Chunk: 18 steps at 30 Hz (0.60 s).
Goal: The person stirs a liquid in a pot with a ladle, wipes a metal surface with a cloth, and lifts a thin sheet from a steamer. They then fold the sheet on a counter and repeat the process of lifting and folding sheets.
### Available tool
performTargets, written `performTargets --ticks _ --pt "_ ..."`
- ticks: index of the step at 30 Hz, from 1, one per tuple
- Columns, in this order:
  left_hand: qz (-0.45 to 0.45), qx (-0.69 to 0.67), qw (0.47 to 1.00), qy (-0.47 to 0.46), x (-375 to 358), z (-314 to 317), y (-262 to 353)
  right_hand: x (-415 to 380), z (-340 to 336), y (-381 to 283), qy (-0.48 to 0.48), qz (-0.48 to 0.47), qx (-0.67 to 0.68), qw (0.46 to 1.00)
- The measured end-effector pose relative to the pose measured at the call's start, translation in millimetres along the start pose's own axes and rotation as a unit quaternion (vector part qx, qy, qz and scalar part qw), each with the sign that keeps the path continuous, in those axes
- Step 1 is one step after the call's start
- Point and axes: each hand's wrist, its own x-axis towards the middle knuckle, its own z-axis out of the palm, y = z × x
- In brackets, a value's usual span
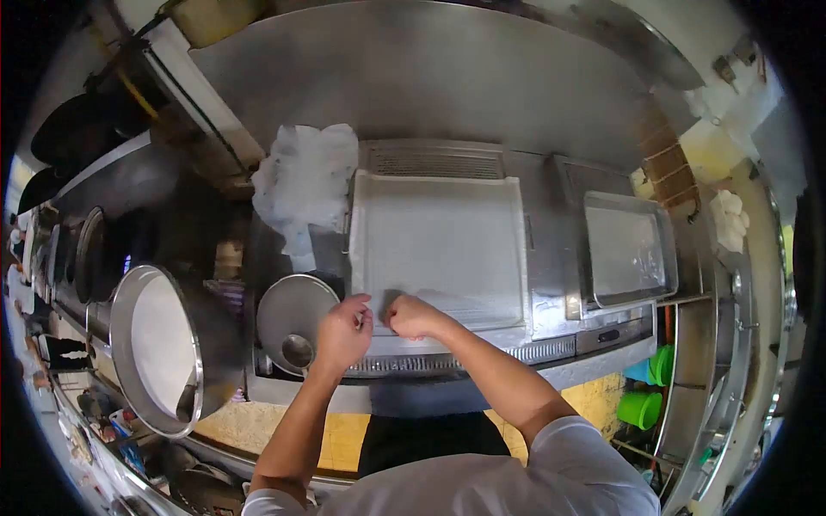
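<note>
My left hand [347, 330] is closed, fingers curled inward, over the near left corner of a white sheet-like surface [439, 245] in a rectangular steel frame. Close beside it, my right hand [413, 317] is closed in a loose fist at the same near edge. What either hand pinches, if anything, is hidden by the fingers. Left of my left hand lies a round metal pan [292, 303], with a ladle [298, 349] resting in it.
A large pot of white liquid [153, 340] stands at the left. Crumpled white cloth [305, 176] lies at the back left. On the right is a rectangular metal tray [668, 258] with white contents. Green buckets [639, 410] sit low at the right.
</note>
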Motion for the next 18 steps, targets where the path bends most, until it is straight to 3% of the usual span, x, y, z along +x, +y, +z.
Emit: performTargets --ticks 2,6,8,10,14,16,18 --pt "0.06 0.063 0.994 -0.067 -2 30 -11 -14 -4 35 0.074 -0.056 -0.157 0.983" --pt "0.122 0.226 0.962 -0.095 -4 54 -19 -105 -58 131 0.096 0.069 -0.263 0.957" --pt "0.089 0.244 0.956 -0.136 -4 47 -5 -150 -76 147 0.141 0.138 -0.261 0.945" --pt "0.071 0.261 0.951 -0.148 0 43 4 -175 -80 175 0.206 0.087 -0.196 0.955" --pt "0.033 0.222 0.968 -0.109 -13 44 26 -222 -110 216 0.366 0.099 -0.017 0.925" --pt "0.013 0.165 0.983 -0.08 -25 49 39 -243 -137 244 0.508 0.166 0.057 0.843" --pt "0.008 0.102 0.993 -0.054 -43 64 50 -248 -150 315 0.673 0.139 -0.158 0.709"
